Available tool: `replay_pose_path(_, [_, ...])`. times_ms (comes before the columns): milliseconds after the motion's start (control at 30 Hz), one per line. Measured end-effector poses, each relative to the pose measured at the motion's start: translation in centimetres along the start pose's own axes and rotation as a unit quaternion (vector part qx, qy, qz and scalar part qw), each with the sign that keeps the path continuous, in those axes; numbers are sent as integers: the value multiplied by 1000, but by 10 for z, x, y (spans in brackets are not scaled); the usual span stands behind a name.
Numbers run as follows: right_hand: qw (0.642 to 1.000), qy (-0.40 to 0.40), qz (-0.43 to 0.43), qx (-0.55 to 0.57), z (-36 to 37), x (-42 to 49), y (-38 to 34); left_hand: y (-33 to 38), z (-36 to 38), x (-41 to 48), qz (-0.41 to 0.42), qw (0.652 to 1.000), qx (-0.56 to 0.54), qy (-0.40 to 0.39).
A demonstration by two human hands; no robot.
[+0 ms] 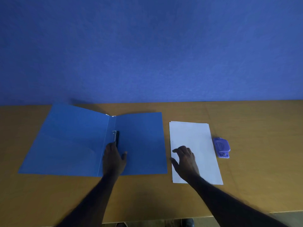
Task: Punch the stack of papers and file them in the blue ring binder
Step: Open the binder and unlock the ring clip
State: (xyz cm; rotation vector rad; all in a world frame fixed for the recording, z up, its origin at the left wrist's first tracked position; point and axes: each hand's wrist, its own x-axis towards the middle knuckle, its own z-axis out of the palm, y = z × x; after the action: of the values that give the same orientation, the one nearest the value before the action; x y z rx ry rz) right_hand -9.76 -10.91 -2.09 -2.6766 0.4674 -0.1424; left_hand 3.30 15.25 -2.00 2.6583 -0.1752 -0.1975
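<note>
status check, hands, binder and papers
Left hand on open blue binder at its ring clip. Right hand flat on paper stack. Punch untouched beside it.

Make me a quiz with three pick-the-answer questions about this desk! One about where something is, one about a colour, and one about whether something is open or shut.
1. Where does the hole punch lie?
A. right of the paper stack
B. inside the binder
C. left of the binder

2. What colour is the ring binder?
A. red
B. blue
C. green

3. How is the binder?
A. shut
B. standing upright
C. lying open

Answers:
1. A, the purple punch sits beside the papers' right edge.
2. B, both covers are blue.
3. C, both covers are spread on the table, and the left hand is at the ring clip, while the right hand rests on the papers.
</note>
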Motion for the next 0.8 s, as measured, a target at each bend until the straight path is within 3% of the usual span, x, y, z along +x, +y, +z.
replay_pose_path(67, [999,-19,-33,-4,-1,8,-16,-4,-4,8,-21,999,-46,6])
replay_pose_path(200, [990,-112,-75,28,3,29,-63,-18,-18,22,-23,999,-33,16])
replay_pose_path(433, [953,-282,-107,34,37,65,-143,-38,-32,51,-43,993,-86,-62])
replay_pose_path(633, [941,-323,-84,59,61,86,-183,-42,-38,67,-29,994,-45,-96])
replay_pose_path(800, [942,-311,-57,110,74,93,-195,-51,-36,76,-17,991,-61,-120])
